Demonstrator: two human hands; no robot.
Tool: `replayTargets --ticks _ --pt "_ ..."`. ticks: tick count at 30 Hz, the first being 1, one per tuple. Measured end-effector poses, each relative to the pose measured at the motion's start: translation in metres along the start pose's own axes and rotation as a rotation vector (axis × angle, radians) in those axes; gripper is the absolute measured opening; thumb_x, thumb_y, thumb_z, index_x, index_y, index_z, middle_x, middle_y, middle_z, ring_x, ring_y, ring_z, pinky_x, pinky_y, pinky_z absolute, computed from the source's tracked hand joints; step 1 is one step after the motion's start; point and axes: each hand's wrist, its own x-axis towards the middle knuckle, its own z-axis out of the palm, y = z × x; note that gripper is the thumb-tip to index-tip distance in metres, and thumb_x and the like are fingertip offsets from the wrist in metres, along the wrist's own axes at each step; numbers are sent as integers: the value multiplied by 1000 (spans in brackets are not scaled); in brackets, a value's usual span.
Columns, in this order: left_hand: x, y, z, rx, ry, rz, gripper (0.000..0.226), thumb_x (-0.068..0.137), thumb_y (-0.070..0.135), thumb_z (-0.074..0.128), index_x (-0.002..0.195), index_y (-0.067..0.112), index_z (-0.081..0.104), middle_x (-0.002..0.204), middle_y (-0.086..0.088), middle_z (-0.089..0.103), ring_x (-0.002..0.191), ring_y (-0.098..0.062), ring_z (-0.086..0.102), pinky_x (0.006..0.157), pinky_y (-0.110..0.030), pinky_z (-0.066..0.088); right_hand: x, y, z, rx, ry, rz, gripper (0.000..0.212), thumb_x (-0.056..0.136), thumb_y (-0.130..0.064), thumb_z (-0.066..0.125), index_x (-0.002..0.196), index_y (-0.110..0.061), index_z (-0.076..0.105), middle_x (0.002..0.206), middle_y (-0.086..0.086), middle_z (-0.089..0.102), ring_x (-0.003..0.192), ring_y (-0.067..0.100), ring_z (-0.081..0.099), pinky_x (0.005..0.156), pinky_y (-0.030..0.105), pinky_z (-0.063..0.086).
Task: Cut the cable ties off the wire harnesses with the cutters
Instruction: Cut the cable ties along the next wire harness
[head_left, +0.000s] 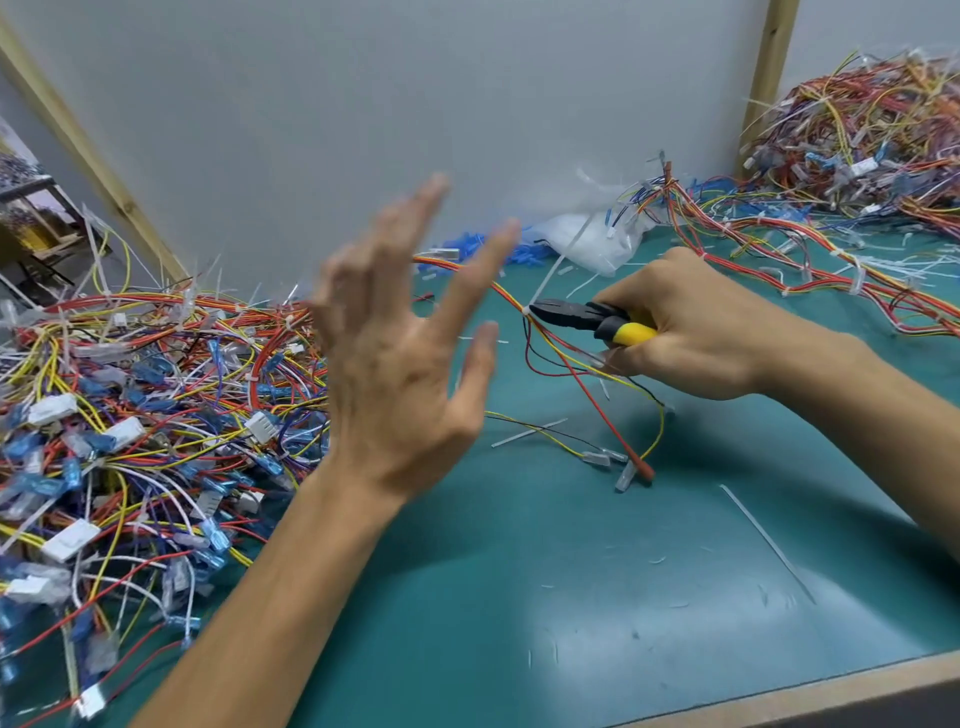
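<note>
Over the tabletop (571, 597), cutters (587, 318) are gripped by the right hand (691, 332) at a cable tie (527, 310); left hand (395, 374) spread, empty; many harnesses (779, 244) judged uncut.

A teal mat (597, 597) covers the table, with a wooden strip (831, 691) along its front edge. A clear plastic bag (587, 234) lies at the back edge against the grey wall (363, 104). Wooden posts (763, 88) rise at both back corners.
</note>
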Motion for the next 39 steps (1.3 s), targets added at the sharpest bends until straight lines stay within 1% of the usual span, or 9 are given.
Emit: replayTargets --ticks 3,6,8,11,15,22,32,36,39 --pt "-2 13 6 -172 -94 99 35 102 38 55 132 23 64 156 2 48 147 -18 40 119 -51 25 0 -2 0 -9 -2 -13 33 68 -39 63 60 -14 42 57 13 37 58 18 21 51 44 25" --pt "-3 13 9 -183 -106 63 20 104 33 57 112 18 67 114 7 69 113 -20 62 111 -45 32 1 -2 2 -79 17 -11 28 71 -36 59 63 -12 45 54 11 36 59 23 23 51 50 32" --pt "-4 10 11 -211 -109 39 18 104 34 59 105 18 67 96 7 66 93 -23 59 97 -42 36 1 -2 6 -113 20 -14 26 74 -33 55 65 -10 48 55 11 35 61 27 23 51 52 34" --pt "-4 2 14 -331 -132 -16 19 103 32 63 97 15 68 85 8 58 79 -21 54 78 -40 40 1 -3 8 -119 22 -16 23 74 -31 55 65 -11 47 56 13 35 62 32 26 51 53 34" --pt "-6 -9 19 -450 -110 -73 22 103 24 65 84 14 67 72 7 57 67 -16 48 66 -43 39 1 -4 6 -97 47 -13 21 73 -28 56 63 -13 45 55 11 34 61 25 23 50 51 32" --pt "-15 -9 23 -518 -103 -173 22 96 23 68 75 16 68 60 5 51 55 -19 45 51 -38 38 0 -2 8 -111 19 -26 22 77 -31 55 66 -12 50 53 9 37 58 27 26 50 41 28" --pt "-15 -7 22 -509 -86 -122 16 96 16 69 81 13 73 68 3 61 61 -21 51 54 -39 42 -1 1 6 -54 -19 -56 30 86 -23 67 65 -12 48 57 10 34 63 24 21 50 48 28" --pt "-14 -10 22 -493 -74 -88 12 95 11 70 85 13 77 70 0 63 62 -27 55 54 -42 44 0 0 8 -35 -61 -53 28 86 -13 69 66 -10 49 58 8 33 59 20 20 51 38 21" --pt "-14 -11 22 -472 -53 -80 13 95 10 70 87 15 79 68 0 59 59 -28 51 50 -42 42 -1 0 8 -34 -72 -56 22 83 -17 61 66 -10 49 59 3 36 58 20 22 50 36 21"
